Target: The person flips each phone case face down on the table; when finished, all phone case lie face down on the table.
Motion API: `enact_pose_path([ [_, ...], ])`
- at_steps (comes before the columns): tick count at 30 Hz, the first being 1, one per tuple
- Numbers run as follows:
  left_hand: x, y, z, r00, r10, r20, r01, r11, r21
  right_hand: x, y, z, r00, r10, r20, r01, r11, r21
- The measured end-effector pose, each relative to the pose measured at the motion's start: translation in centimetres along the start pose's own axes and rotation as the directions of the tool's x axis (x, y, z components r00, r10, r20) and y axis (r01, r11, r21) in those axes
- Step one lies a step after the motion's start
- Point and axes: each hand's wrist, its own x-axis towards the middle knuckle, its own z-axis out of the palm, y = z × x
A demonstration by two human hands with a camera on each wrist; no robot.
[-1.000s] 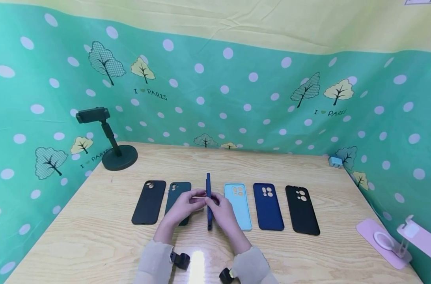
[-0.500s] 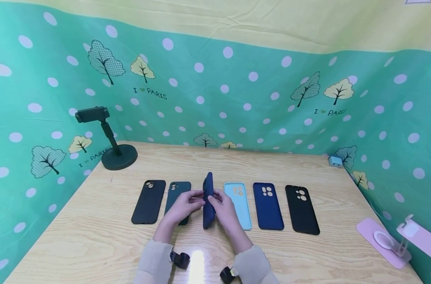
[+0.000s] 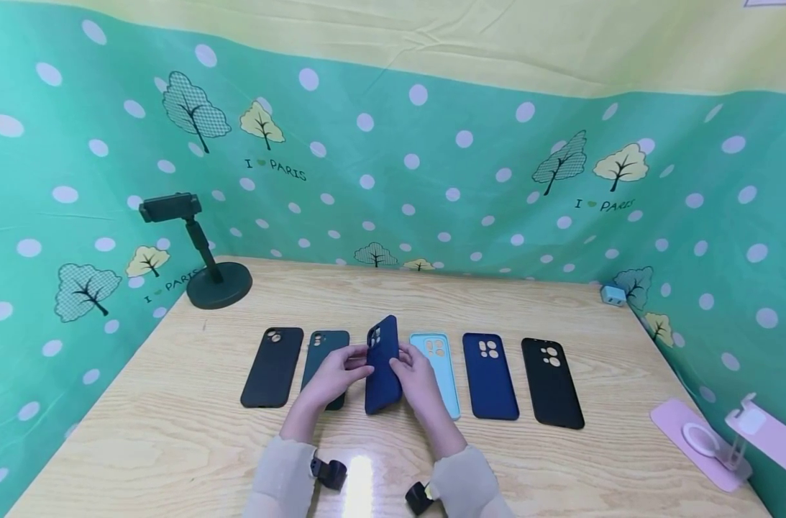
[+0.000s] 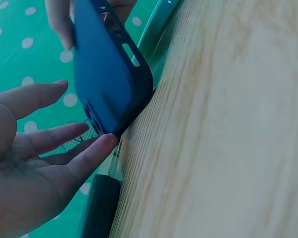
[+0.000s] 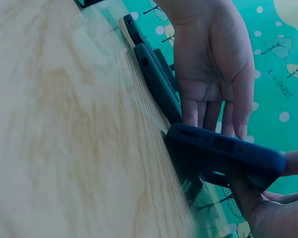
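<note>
A dark blue phone case [image 3: 382,368] stands tilted above the table, its back and camera cutouts turned toward the head camera. My right hand [image 3: 418,381] pinches its right edge between thumb and fingers. In the right wrist view the fingers curl inside the case and the thumb lies outside. My left hand [image 3: 329,378] is at the case's left edge. The left wrist view shows that hand's [image 4: 44,171] fingers fairly straight, one fingertip touching the case's edge, the thumb apart from it. Under the left hand lies a dark green phone case [image 3: 318,352], partly hidden.
A black case [image 3: 272,368] lies at the left. Right of my hands lie a light blue case [image 3: 441,374], another dark blue case [image 3: 490,378] and a black case [image 3: 552,383]. A black stand [image 3: 219,285], a pink folding stand [image 3: 700,446] and a blue plug [image 3: 613,295] sit near the edges.
The held case has turned from edge-on so that its back and camera cutouts face the head camera. My right hand has shifted slightly right; my left hand has barely moved.
</note>
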Motion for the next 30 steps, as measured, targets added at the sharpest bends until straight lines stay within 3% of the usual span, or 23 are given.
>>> enact_pose_path([
  [10,-0.02,0.5,0.28,1.0,-0.008,-0.028,0.01,0.998,0.059,0.3,0.45,-0.53,0.997,0.046,0.056,-0.037,0.988,-0.152],
  [18,-0.13,0.54,0.25,0.999,-0.019,-0.034,0.021,0.997,0.077,0.06,0.12,-0.37,0.996,0.037,0.082,-0.007,0.942,-0.335],
  [30,-0.08,0.47,0.13,0.999,-0.014,-0.046,0.019,0.992,0.121,-0.08,-0.22,-0.14,0.998,0.012,0.06,0.016,0.888,-0.459],
])
